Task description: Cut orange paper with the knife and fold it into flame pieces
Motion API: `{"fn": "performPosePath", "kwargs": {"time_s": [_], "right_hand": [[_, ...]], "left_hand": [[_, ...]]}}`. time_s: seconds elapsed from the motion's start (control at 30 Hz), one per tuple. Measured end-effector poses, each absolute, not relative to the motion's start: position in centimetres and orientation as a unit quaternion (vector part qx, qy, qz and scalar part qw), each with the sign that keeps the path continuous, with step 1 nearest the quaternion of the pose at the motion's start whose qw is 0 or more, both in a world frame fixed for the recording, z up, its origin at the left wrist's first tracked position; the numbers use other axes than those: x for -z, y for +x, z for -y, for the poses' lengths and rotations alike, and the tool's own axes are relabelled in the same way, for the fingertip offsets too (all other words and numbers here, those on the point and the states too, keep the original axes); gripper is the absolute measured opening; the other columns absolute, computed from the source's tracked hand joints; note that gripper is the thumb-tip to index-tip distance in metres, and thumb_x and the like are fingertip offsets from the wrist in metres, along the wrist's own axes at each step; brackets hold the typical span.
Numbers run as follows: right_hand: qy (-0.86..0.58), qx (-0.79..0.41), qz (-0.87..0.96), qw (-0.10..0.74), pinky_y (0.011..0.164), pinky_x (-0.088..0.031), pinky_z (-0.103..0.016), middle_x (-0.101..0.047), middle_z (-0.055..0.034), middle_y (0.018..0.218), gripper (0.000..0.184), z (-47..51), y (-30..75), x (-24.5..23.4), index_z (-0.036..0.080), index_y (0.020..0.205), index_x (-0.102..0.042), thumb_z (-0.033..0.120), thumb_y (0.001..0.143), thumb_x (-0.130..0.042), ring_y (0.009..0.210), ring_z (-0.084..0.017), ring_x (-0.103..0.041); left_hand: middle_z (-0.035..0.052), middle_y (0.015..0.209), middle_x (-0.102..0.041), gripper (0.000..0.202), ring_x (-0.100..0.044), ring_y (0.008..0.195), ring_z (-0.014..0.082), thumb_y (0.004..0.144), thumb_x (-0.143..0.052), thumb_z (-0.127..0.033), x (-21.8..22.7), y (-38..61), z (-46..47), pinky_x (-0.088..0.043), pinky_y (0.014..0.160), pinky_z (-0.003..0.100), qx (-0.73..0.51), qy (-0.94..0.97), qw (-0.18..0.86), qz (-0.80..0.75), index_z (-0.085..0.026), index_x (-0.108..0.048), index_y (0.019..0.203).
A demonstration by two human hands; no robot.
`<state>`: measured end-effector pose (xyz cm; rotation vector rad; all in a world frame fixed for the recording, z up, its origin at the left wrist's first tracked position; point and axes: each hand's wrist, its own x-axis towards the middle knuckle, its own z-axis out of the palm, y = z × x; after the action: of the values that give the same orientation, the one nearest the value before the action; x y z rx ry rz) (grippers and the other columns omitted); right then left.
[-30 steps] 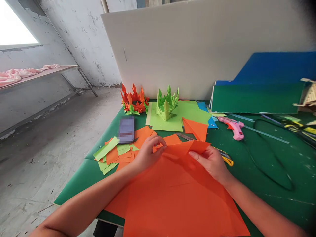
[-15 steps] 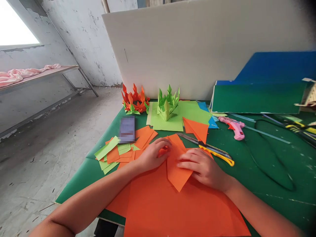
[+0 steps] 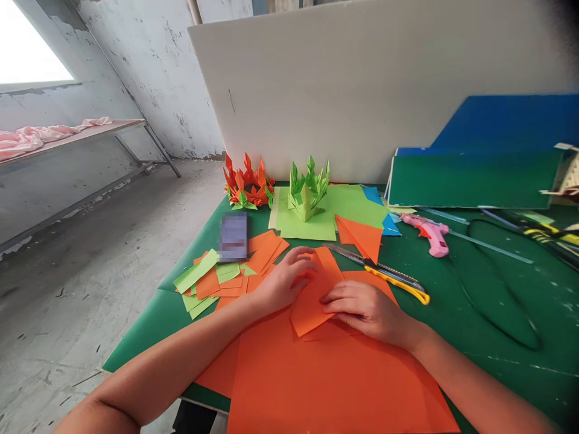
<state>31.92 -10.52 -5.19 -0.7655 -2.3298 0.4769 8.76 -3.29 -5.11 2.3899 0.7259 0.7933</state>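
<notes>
A folded piece of orange paper (image 3: 314, 298) with a pointed lower end lies over a large orange sheet (image 3: 335, 386). At its right edge, my right hand (image 3: 368, 307) is closed on the folded paper, fingers on top and the thumb hidden. My left hand (image 3: 287, 280) is beside the paper's upper left edge, its fingers loosely bent and apart; whether they touch the paper is hard to see. Just beyond the hands lie a folded orange paper triangle (image 3: 366, 238) and a utility knife (image 3: 384, 274) with a yellow handle.
Behind stand a red-orange paper crown (image 3: 248, 184) and a green paper crown (image 3: 308, 196). Orange and green paper pieces (image 3: 208, 283) lie left near a blurred phone-like object (image 3: 233, 237). Right are a pink glue gun (image 3: 427, 234) with its black cord and boards (image 3: 470, 178).
The folded orange paper has turned, its lower point swinging left and slightly up. My right hand has shifted slightly left with it, and the left hand's fingers have lifted and spread a little.
</notes>
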Motion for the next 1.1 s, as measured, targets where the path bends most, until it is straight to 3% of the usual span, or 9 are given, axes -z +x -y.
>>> {"fn": "performPosePath", "kwargs": {"time_s": [0.1, 0.23, 0.37, 0.5, 0.63, 0.73, 0.83, 0.97, 1.1], "right_hand": [[-0.286, -0.194, 0.881, 0.324, 0.087, -0.054, -0.035, -0.074, -0.0087, 0.103, 0.02, 10.5, 31.7, 5.3, 0.021, 0.11, -0.07, 0.018, 0.095, -0.055, 0.097, -0.02, -0.067], [-0.288, -0.219, 0.869, 0.339, 0.086, -0.053, -0.032, -0.074, -0.0069, 0.1, 0.018, 10.6, 31.7, 5.3, 0.021, 0.109, -0.069, 0.018, 0.094, -0.059, 0.095, -0.019, -0.067], [-0.329, -0.223, 0.85, 0.346, 0.077, -0.05, -0.031, -0.074, -0.0044, 0.089, 0.009, 10.6, 31.7, 5.1, 0.021, 0.097, -0.07, 0.023, 0.093, -0.061, 0.084, -0.018, -0.065], [-0.415, -0.211, 0.82, 0.333, 0.068, -0.046, -0.031, -0.071, -0.0021, 0.076, 0.014, 10.4, 31.8, 5.0, 0.022, 0.083, -0.069, 0.028, 0.093, -0.062, 0.072, -0.017, -0.061], [-0.455, -0.235, 0.794, 0.328, 0.075, -0.049, -0.031, -0.072, -0.0032, 0.085, 0.009, 10.2, 31.7, 5.4, 0.023, 0.093, -0.068, 0.027, 0.093, -0.059, 0.081, -0.019, -0.063], [-0.486, -0.249, 0.776, 0.317, 0.074, -0.05, -0.03, -0.069, -0.0021, 0.087, 0.016, 10.4, 31.4, 5.6, 0.027, 0.107, -0.064, 0.024, 0.092, -0.059, 0.083, -0.019, -0.063], [-0.518, -0.256, 0.756, 0.309, 0.062, -0.048, -0.026, -0.062, 0.0015, 0.077, 0.023, 10.5, 31.2, 5.7, 0.028, 0.112, -0.058, 0.023, 0.089, -0.062, 0.07, -0.017, -0.06], [-0.503, -0.261, 0.765, 0.305, 0.061, -0.046, -0.026, -0.061, 0.0016, 0.076, 0.011, 10.7, 31.0, 5.5, 0.026, 0.099, -0.058, 0.023, 0.089, -0.062, 0.069, -0.016, -0.058], [-0.458, -0.26, 0.792, 0.31, 0.069, -0.048, -0.028, -0.067, -0.0003, 0.083, 0.005, 10.7, 30.9, 5.2, 0.025, 0.091, -0.06, 0.02, 0.092, -0.059, 0.078, -0.017, -0.06]], "left_hand": [[0.0101, 0.123, -0.057, 0.013, -0.056, 0.114, 0.0239, 0.094, -0.053, -0.019, 5.0, 8.6, 3.2, -0.048, 0.097, 0.039, -0.267, 0.906, 0.177, -0.275, -0.02, -0.066, 0.094], [0.0069, 0.102, -0.068, 0.023, -0.062, 0.095, 0.0198, 0.099, -0.046, -0.021, 4.4, 8.5, 3.2, -0.049, 0.087, 0.034, -0.212, 0.934, 0.174, -0.23, -0.019, -0.068, 0.094], [0.0087, 0.107, -0.069, 0.02, -0.062, 0.097, 0.0203, 0.098, -0.049, -0.024, 3.6, 8.6, 3.4, -0.048, 0.088, 0.033, -0.194, 0.939, 0.212, -0.188, -0.017, -0.068, 0.1], [0.0097, 0.112, -0.07, 0.019, -0.062, 0.102, 0.0217, 0.097, -0.05, -0.021, 3.2, 8.1, 3.1, -0.046, 0.091, 0.035, -0.172, 0.938, 0.244, -0.176, -0.018, -0.068, 0.099], [0.0043, 0.123, -0.068, 0.037, -0.053, 0.117, 0.0251, 0.084, -0.049, -0.002, 2.7, 7.0, 2.4, -0.039, 0.1, 0.04, -0.121, 0.944, 0.246, -0.181, -0.022, -0.069, 0.108], [0.002, 0.131, -0.063, 0.047, -0.047, 0.123, 0.0275, 0.079, -0.051, 0.0, 2.0, 6.5, 2.1, -0.032, 0.105, 0.045, -0.064, 0.947, 0.251, -0.19, -0.025, -0.067, 0.116], [0.002, 0.125, -0.066, 0.037, -0.049, 0.118, 0.0243, 0.093, -0.045, -0.009, 1.6, 6.4, 2.0, -0.032, 0.103, 0.042, -0.057, 0.941, 0.269, -0.198, -0.027, -0.065, 0.119], [0.0031, 0.111, -0.07, 0.029, -0.05, 0.112, 0.0222, 0.1, -0.047, -0.027, 1.8, 6.6, 2.0, -0.034, 0.1, 0.037, -0.077, 0.931, 0.286, -0.216, -0.028, -0.061, 0.125], [0.0029, 0.129, -0.064, 0.023, -0.047, 0.117, 0.0234, 0.096, -0.055, -0.03, 1.6, 6.8, 2.3, -0.032, 0.105, 0.038, -0.065, 0.939, 0.274, -0.196, -0.027, -0.065, 0.117]]}}
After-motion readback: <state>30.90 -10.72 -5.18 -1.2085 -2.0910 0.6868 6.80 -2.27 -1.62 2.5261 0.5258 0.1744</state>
